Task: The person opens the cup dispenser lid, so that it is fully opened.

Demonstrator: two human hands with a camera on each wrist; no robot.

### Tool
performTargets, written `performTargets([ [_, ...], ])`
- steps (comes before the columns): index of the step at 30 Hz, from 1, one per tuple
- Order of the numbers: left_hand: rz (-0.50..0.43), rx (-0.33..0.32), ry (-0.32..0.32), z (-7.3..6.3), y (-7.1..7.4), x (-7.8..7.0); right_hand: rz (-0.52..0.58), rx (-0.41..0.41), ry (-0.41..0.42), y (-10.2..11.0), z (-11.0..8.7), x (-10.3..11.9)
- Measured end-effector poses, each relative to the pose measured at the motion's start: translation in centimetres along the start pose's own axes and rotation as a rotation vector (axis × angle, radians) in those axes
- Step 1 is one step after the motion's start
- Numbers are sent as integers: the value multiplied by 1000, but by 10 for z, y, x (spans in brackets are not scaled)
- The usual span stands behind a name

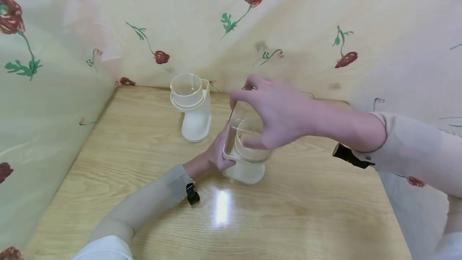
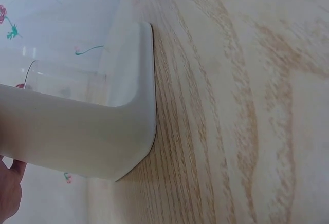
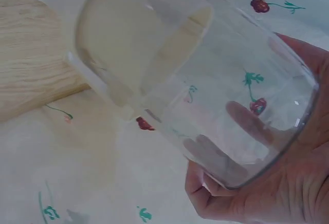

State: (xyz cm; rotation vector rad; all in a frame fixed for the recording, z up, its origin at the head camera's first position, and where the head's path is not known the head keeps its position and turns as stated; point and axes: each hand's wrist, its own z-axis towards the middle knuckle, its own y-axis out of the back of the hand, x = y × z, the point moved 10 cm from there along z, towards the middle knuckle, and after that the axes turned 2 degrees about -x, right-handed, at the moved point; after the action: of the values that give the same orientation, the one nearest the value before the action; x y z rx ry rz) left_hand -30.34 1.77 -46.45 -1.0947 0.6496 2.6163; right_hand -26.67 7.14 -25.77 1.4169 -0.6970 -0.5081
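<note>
A cream plastic stand (image 1: 249,175) with a round ring on top stands upright on the wooden table, its curved back and foot showing in the left wrist view (image 2: 82,139). My left hand (image 1: 217,154) grips this stand by its upright back. Over its top sits a clear plastic container (image 3: 241,75), closed end up, and my right hand (image 1: 278,113) holds that end with spread, bent fingers. Through the clear wall the cream ring (image 3: 128,39) shows at the container's lower end. Whether the container is fully seated on the stand I cannot tell.
A second cream stand (image 1: 196,126) with a ring on top stands farther back to the left. Flowered sheeting (image 1: 195,23) hangs behind the wooden table (image 1: 144,147) and along both its sides.
</note>
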Motion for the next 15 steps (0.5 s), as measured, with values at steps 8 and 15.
performTargets([
  [8, 49, -10, -21, -1, 2, -3, 84, -147, 66, -2, -9, -2],
  [15, -9, -25, -28, 0, 1, -3, 84, -109, 110, 1, -6, 1],
])
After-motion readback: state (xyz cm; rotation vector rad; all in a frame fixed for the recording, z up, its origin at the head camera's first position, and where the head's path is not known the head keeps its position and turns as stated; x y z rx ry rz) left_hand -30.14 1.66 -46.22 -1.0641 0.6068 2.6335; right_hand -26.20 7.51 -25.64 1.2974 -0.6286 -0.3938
